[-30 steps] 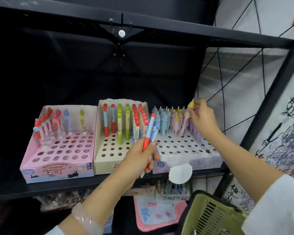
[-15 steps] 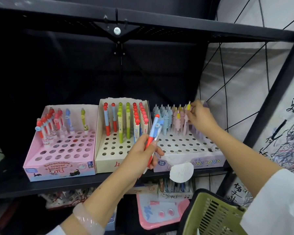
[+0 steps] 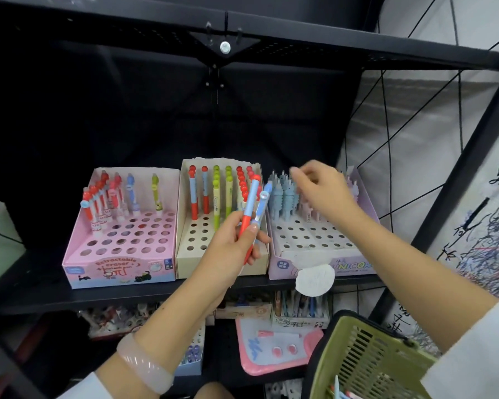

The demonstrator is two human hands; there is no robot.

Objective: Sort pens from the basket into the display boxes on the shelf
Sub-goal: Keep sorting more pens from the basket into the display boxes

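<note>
Clearly light and stiff, the two pens (image 3: 252,214) sit pinched mid-barrel in the left hand (image 3: 231,249); the blurred right hand (image 3: 323,191), fingers loosely curled, seems empty.

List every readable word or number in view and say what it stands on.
"Retractable eraser": front of the pink display box.
"UNICOR", cut off by the forearm: front of the lilac display box.
Price marks, round white tag, lower-shelf labels, wall scribbles: too blurred to read.

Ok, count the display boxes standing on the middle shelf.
3, side by side: the pink box at left, the cream box in the middle, the lilac unicorn box at right. More may lie outside the frame.
</note>
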